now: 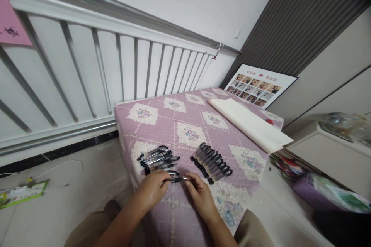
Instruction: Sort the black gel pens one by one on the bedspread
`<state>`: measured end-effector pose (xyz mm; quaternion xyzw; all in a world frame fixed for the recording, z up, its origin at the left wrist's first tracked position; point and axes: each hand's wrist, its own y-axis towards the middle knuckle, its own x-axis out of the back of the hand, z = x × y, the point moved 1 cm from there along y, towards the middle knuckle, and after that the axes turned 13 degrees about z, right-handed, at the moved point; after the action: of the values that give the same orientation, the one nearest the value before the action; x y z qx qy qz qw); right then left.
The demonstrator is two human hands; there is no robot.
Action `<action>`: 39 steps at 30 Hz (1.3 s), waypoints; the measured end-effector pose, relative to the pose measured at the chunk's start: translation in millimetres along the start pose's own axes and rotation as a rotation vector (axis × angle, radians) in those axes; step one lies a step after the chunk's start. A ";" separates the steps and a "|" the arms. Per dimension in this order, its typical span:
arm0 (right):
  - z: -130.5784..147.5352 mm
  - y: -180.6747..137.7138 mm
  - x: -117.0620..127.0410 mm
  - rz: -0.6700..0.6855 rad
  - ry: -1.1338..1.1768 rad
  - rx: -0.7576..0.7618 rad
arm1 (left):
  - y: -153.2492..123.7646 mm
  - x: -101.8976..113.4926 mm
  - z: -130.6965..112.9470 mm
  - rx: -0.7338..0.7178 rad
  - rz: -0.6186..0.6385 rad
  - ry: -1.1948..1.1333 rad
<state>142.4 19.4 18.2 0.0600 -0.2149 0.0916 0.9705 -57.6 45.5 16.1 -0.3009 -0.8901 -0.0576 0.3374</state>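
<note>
A black pen (177,179) is held level between my two hands, low over the bedspread. My left hand (154,188) grips its left end with closed fingers. At the pen's pale tip, the thumb and fingertips of my right hand (200,193) close in a pinch; anything smaller between them is too small to make out. Just beyond my left hand lies a loose pile of similar pens (158,158), partly covered by that hand. To the right, several capped pens with clear barrels (211,162) lie side by side in a slanting row.
The purple floral bedspread (197,203) covers the surface under the pens. A long cream sheet or roll (249,123) lies across its right side. A white radiator (127,65) runs along the left wall. A photo board (278,79) leans at the back, and a purple bin (310,197) stands right.
</note>
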 end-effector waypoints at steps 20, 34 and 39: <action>5.9 0.4 1.4 0.058 -0.051 0.011 | -1.1 1.1 -3.3 -0.010 0.020 0.034; 7.1 0.5 -0.3 0.125 -0.122 0.025 | -2.8 -0.1 -5.4 -0.013 0.019 0.070; 2.5 0.5 1.3 0.063 -0.146 -0.010 | -2.8 0.2 -2.2 -0.041 -0.033 0.010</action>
<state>142.4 19.7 21.1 0.0549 -0.2871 0.1162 0.9492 -58.1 42.7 18.2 -0.2926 -0.8919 -0.0827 0.3349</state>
